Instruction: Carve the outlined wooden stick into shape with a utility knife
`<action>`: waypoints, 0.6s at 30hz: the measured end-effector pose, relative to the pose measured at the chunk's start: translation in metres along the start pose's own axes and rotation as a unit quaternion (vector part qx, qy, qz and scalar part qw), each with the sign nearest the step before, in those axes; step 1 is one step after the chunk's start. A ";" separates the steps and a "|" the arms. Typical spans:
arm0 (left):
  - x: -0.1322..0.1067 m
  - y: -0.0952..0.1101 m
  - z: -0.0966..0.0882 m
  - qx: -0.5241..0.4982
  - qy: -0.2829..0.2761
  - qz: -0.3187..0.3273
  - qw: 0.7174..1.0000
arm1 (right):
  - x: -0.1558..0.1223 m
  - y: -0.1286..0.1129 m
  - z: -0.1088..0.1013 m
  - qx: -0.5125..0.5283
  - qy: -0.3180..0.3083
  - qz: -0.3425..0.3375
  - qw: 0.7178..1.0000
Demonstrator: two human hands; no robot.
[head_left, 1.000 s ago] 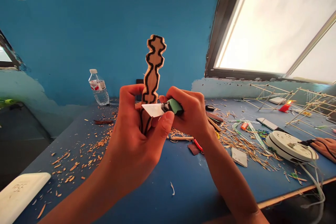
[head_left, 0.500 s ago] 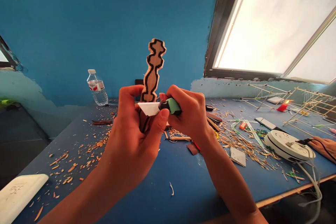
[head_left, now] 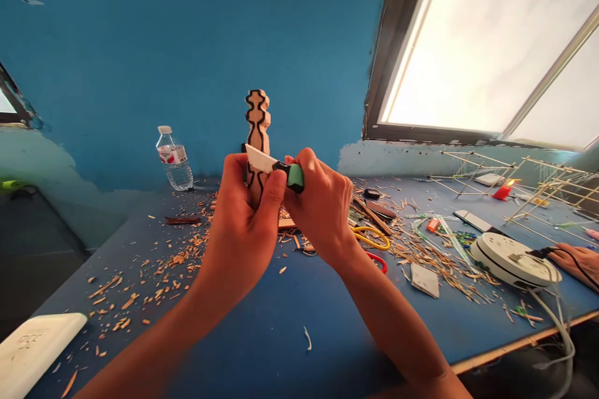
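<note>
My left hand (head_left: 246,218) is wrapped round the lower part of a wooden piece (head_left: 256,131) with a wavy outline and black marker lines along its face. The piece stands upright, its side edge partly showing. In my right hand (head_left: 322,199) is a utility knife (head_left: 294,177) with a green and black handle. Its wide pale blade (head_left: 260,159) points left and lies across the front of the wood; whether it touches cannot be made out. My left thumb presses close to the base of the blade.
Wood shavings (head_left: 187,252) litter the blue table (head_left: 262,336). A water bottle (head_left: 174,159) stands at back left, a white digital clock (head_left: 37,349) at front left. Scissors (head_left: 372,238), a round power strip (head_left: 515,260), a lit red candle (head_left: 504,189), stick frames (head_left: 477,168) and another person's hand (head_left: 578,262) are right.
The wooden piece has moved left and down and turned, so its side edge shows. The knife blade has shifted up, now slanting. My right hand has moved slightly left, uncovering the scissors.
</note>
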State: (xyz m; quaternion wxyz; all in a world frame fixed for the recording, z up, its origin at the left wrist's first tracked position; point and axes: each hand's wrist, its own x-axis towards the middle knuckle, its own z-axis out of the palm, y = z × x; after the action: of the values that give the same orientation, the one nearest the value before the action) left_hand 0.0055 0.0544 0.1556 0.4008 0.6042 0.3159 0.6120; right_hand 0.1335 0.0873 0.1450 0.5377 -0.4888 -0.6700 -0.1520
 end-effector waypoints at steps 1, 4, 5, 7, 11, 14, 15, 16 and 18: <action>0.001 0.002 0.001 0.001 -0.004 0.000 1.000 | 0.003 0.002 -0.001 0.048 -0.015 0.000 0.999; 0.005 0.010 0.005 -0.016 -0.016 0.002 1.000 | 0.011 0.007 -0.010 0.174 -0.073 0.000 0.982; 0.006 0.013 0.006 -0.026 -0.018 0.000 1.000 | 0.012 0.009 -0.015 0.196 -0.087 -0.003 0.977; 0.006 0.017 0.007 -0.035 -0.019 -0.004 0.999 | 0.014 0.010 -0.026 0.199 -0.102 -0.026 0.974; 0.000 0.021 0.001 -0.033 -0.021 -0.005 0.999 | 0.011 0.009 -0.043 0.106 -0.097 -0.092 0.985; -0.008 0.022 -0.006 -0.025 -0.047 -0.003 0.999 | 0.009 0.007 -0.047 0.068 -0.091 -0.098 0.989; -0.011 0.022 -0.008 -0.024 -0.063 -0.003 0.998 | 0.009 0.006 -0.047 0.064 -0.092 -0.101 0.989; -0.013 0.023 -0.010 -0.022 -0.081 -0.004 0.996 | 0.009 0.006 -0.046 0.062 -0.093 -0.104 0.988; -0.016 0.024 -0.011 -0.021 -0.111 -0.011 0.994 | 0.009 0.005 -0.045 0.066 -0.101 -0.111 0.986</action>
State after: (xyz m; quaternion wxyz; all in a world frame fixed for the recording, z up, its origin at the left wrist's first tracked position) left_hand -0.0091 0.0301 0.1674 0.4526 0.6560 0.2633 0.5435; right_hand 0.1643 0.0614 0.1679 0.4780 -0.3872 -0.7799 -0.1158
